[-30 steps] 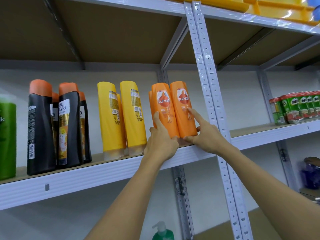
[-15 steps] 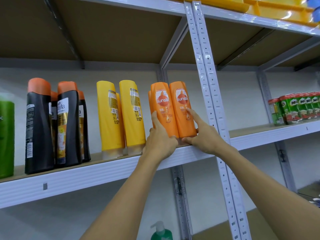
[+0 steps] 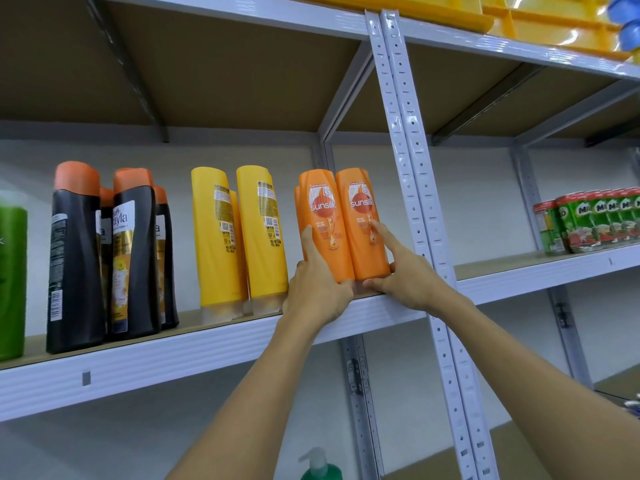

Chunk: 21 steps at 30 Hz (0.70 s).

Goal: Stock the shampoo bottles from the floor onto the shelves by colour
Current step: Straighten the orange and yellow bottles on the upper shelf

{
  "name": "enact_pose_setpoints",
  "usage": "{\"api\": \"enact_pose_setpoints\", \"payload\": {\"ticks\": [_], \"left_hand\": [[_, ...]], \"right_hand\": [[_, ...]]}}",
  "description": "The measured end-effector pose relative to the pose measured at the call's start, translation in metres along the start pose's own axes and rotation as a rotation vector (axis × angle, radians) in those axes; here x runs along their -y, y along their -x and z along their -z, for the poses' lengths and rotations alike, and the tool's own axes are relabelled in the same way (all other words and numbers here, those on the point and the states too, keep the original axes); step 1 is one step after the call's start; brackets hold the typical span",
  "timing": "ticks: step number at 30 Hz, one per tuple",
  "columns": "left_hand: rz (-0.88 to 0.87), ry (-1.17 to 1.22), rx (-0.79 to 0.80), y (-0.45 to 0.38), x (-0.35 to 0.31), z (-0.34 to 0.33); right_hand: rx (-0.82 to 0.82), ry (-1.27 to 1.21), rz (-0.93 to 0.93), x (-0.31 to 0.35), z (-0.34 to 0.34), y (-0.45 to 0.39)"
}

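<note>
Two orange Sunsilk bottles stand side by side at the right end of the white shelf, labels facing me. My left hand grips the base of the left orange bottle, thumb up along its left side. My right hand holds the right orange bottle, index finger stretched across its label and thumb at its base. A third orange bottle peeks out behind the left one. Further left stand yellow bottles and black bottles with orange caps.
A perforated white upright rises just right of the orange bottles. A green bottle stands at the shelf's far left. Milo cartons fill the neighbouring bay. Yellow trays lie on the top shelf, and a green pump bottle stands below.
Both hands stay on the two orange bottles in the same spot. Only the view has shifted slightly.
</note>
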State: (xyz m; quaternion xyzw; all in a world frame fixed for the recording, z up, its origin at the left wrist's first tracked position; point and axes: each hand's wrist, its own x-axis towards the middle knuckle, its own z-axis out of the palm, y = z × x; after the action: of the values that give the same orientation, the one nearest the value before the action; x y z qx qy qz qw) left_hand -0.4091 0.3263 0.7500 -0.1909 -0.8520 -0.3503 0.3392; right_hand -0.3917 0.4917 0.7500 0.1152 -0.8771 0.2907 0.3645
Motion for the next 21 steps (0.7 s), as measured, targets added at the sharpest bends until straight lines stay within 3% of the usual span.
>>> {"api": "enact_pose_setpoints", "payload": {"ticks": [21], "left_hand": [[-0.026, -0.078, 0.017, 0.0038, 0.0002, 0.0025]], "right_hand": [[-0.003, -0.012, -0.005, -0.0063, -0.0032, -0.0030]]}}
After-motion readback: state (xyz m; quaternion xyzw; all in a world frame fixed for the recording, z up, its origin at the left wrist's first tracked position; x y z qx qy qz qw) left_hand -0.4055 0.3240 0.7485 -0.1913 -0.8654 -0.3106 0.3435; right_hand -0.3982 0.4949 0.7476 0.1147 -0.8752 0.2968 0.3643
